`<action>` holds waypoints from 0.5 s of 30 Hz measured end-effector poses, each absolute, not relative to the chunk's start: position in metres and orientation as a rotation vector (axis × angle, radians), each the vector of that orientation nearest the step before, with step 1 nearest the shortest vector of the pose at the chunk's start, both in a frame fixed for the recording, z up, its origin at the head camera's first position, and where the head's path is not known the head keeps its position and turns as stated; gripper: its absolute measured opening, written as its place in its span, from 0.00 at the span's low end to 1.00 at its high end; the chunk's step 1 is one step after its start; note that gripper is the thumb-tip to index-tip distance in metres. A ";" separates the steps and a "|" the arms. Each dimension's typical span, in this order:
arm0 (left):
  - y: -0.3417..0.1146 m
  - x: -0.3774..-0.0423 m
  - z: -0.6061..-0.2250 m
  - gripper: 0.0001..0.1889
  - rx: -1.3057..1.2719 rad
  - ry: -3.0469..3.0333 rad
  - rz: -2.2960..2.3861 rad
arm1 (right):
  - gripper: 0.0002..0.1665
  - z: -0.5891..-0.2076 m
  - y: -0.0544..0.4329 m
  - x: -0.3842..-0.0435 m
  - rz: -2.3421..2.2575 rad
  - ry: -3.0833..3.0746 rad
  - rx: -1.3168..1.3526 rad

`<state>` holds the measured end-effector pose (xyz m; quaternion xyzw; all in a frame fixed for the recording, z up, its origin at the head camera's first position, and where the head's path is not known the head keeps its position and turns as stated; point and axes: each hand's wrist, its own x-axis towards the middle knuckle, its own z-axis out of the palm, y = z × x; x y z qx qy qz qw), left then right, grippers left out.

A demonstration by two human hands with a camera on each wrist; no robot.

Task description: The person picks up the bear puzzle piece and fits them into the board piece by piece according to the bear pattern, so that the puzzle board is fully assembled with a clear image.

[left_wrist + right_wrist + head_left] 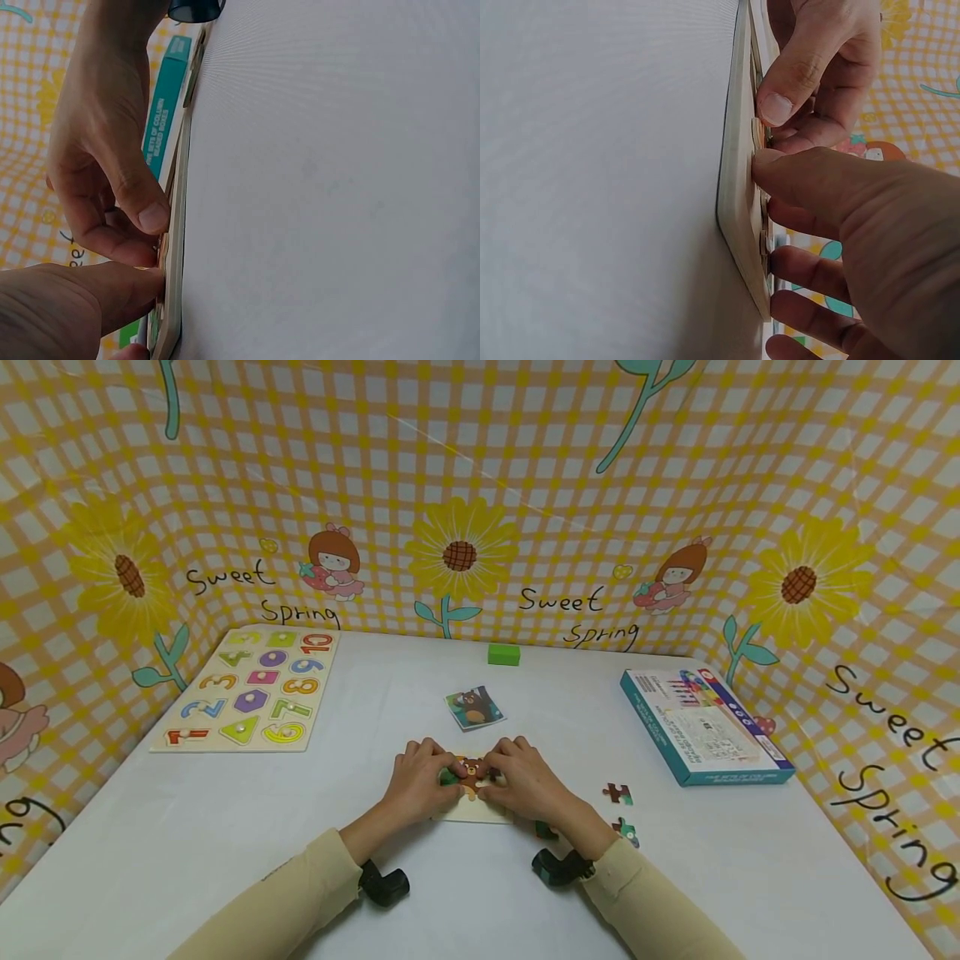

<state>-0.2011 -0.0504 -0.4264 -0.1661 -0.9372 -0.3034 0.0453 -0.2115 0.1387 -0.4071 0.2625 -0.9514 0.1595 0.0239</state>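
Note:
A wooden puzzle board [474, 811] lies on the table in front of me, with jigsaw pieces of a brown bear [472, 767] on it. From the left, my left hand [422, 779] holds a puzzle piece at the bear's side between thumb and curled fingers. My right hand [527, 781] grips a puzzle piece opposite it, its thumb low on the bear. In the right wrist view, the right thumb [799, 176] lies against a piece at the board's near side. The fingers hide parts of the picture. Loose jigsaw pieces [618, 793] lie right of the right hand.
A bear picture card [475, 707] lies beyond the board, with a green block [503, 655] farther back. At left is a number-and-shape board [247, 693]; at right, a teal-sided box [705, 727]. Another loose piece [546, 831] sits under the right wrist. Patterned cloth surrounds the table.

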 end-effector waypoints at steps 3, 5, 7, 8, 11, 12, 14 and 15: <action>-0.050 -0.201 -0.426 0.07 -0.503 -2.866 -0.928 | 0.09 -0.407 0.139 -0.211 0.494 -2.951 0.810; -0.050 -0.201 -0.426 0.07 -0.501 -2.868 -0.927 | 0.10 -0.406 0.139 -0.211 0.499 -2.961 0.808; -0.050 -0.201 -0.425 0.07 -0.502 -2.870 -0.927 | 0.10 -0.405 0.140 -0.211 0.504 -2.968 0.813; -0.050 -0.201 -0.426 0.07 -0.505 -2.868 -0.926 | 0.11 -0.405 0.140 -0.210 0.509 -2.971 0.814; -0.051 -0.201 -0.426 0.07 -0.514 -2.864 -0.927 | 0.12 -0.404 0.142 -0.209 0.520 -2.976 0.817; -0.051 -0.201 -0.426 0.07 -0.517 -2.863 -0.926 | 0.12 -0.403 0.143 -0.208 0.527 -2.977 0.817; -0.051 -0.201 -0.426 0.06 -0.520 -2.859 -0.923 | 0.13 -0.402 0.146 -0.207 0.537 -2.978 0.806; -0.051 -0.201 -0.426 0.06 -0.519 -2.859 -0.924 | 0.13 -0.401 0.147 -0.206 0.540 -2.978 0.802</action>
